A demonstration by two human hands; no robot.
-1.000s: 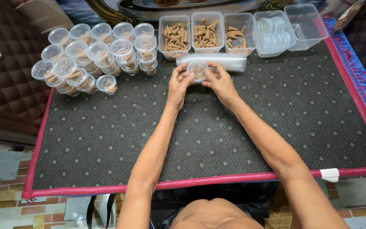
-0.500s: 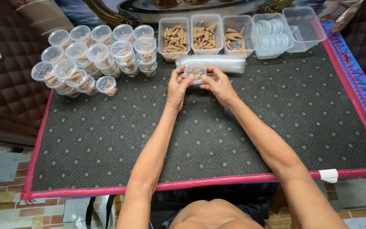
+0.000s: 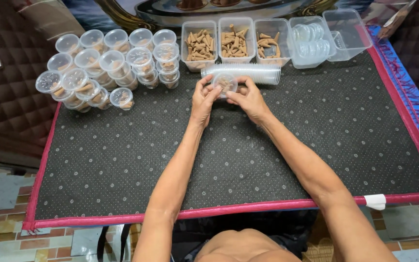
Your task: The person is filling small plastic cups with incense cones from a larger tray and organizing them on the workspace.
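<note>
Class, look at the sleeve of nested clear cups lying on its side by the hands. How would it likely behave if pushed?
The cup sleeve is round and lies sideways, so it would probably roll. Thin clear plastic suggests it is light. Being only nested, the cups might slide apart if nudged endways.

Worktop [image 3: 316,145] covered by a dark dotted mat with pink edging. On it, far left — a cluster of lidded clear cups [image 3: 105,63], some stacked. Along the far edge — five clear tubs [image 3: 272,36], three holding brown cones, one holding round lids. A sleeve of nested cups [image 3: 253,73] lies on its side before them.
</note>
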